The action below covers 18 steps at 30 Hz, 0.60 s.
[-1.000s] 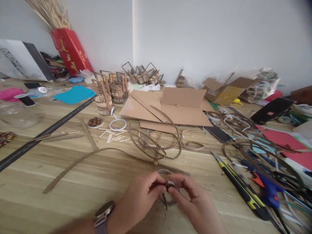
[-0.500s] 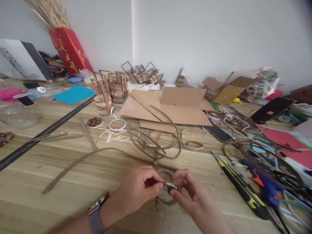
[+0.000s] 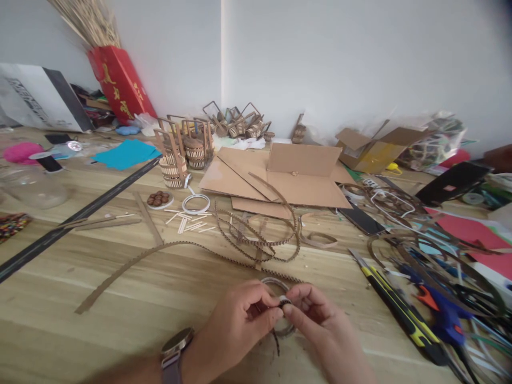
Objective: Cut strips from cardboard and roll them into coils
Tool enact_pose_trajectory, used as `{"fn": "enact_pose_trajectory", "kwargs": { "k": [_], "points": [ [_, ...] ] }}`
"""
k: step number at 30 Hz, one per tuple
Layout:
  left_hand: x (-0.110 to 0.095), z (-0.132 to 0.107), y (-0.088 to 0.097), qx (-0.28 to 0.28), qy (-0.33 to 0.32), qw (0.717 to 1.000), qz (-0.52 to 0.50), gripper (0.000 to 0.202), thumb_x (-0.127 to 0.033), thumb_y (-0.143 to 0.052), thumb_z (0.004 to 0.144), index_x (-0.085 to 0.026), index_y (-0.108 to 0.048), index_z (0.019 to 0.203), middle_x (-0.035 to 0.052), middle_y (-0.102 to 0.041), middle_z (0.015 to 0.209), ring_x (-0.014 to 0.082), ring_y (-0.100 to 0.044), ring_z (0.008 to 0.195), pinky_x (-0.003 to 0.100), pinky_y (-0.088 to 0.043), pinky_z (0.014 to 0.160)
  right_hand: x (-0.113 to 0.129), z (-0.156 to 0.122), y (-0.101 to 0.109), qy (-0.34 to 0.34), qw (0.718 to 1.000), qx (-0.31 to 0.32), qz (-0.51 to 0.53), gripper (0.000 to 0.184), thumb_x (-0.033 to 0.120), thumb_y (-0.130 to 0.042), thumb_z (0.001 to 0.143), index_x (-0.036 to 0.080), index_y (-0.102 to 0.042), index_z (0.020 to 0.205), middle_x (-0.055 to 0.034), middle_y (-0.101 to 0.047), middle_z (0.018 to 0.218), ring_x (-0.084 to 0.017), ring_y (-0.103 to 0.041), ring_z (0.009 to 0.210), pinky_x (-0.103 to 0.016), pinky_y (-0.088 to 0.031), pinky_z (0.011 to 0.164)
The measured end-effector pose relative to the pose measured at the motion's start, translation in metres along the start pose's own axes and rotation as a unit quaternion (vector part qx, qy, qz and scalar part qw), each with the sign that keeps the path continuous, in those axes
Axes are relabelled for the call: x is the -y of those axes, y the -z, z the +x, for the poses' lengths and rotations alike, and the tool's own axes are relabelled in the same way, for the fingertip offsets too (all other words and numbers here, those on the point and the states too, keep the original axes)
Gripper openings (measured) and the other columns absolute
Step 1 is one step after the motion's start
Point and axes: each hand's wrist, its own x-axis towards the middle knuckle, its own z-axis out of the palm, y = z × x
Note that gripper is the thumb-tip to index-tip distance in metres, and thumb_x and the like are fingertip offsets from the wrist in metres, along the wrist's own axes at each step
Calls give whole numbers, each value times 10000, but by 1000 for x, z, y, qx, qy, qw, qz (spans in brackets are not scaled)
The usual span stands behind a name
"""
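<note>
My left hand [image 3: 248, 320] and my right hand [image 3: 320, 325] meet at the front of the table, fingertips almost touching. Pinched between them is a small curled strip of brown corrugated cardboard [image 3: 285, 302] with a white face; fingers hide most of it. Its thin dark tail [image 3: 277, 342] hangs below my left fingers. Beneath the hands lies a grey ring-shaped roll [image 3: 288, 331], partly covered. Just beyond, a long corrugated cardboard strip [image 3: 160, 248] curves across the wood and loops at the middle.
A yellow-black utility knife [image 3: 396, 306] and a blue glue gun [image 3: 446, 314] lie at right among tangled strips. Flat cardboard [image 3: 308, 186] lies farther back. Small slatted buckets [image 3: 174, 172], a white tape roll [image 3: 196, 204], short sticks [image 3: 192, 223] and brown balls [image 3: 159, 198] stand or lie left of it.
Both hands have come closer together, the left moving slightly right. The white-faced strip between them now shows less and looks more tightly curled. The view has shifted slightly.
</note>
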Motion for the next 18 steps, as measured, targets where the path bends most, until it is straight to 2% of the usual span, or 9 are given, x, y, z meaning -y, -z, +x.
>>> {"fn": "enact_pose_trajectory", "kwargs": {
  "k": [6, 10, 13, 15, 18],
  "points": [
    [7, 2, -4, 14, 78, 987, -140, 221, -348, -679, 801, -166, -580, 728, -28, -563, 630, 109, -497, 589, 205, -381, 571, 12, -10, -15, -18, 997, -67, 33, 360, 469, -867, 580, 200, -672, 719, 31, -653, 626, -108, -587, 597, -204, -462, 577],
    [7, 2, -9, 0, 107, 969, -222, 306, -402, -731, 754, -166, -543, 698, -24, -584, 614, 113, -532, 595, 214, -415, 588, 14, -15, -21, -41, 993, -69, 90, 339, 432, -878, 582, 200, -660, 695, 9, -718, 650, -124, -633, 589, -224, -499, 585],
    [5, 4, -11, -13, 124, 958, -258, 364, -441, -775, 709, -159, -548, 667, -23, -591, 588, 106, -537, 575, 216, -425, 584, 9, -14, -19, -32, 991, -47, 117, 289, 403, -863, 625, 210, -662, 702, 3, -740, 674, -142, -663, 594, -253, -534, 606],
    [5, 7, -9, -24, 137, 947, -289, 402, -464, -811, 658, -154, -556, 659, -21, -601, 583, 100, -538, 550, 216, -428, 566, 6, -12, -14, -19, 995, -24, 93, 258, 421, -831, 669, 223, -694, 762, -19, -762, 739, -175, -695, 643, -291, -565, 642],
    [5, 11, -5, -38, 161, 928, -334, 448, -473, -860, 574, -149, -558, 639, -23, -598, 564, 92, -531, 512, 211, -422, 532, 5, -9, -3, 40, 998, 3, -40, 257, 446, -749, 761, 244, -750, 921, -64, -775, 901, -221, -721, 790, -329, -587, 725]
  ]
}}
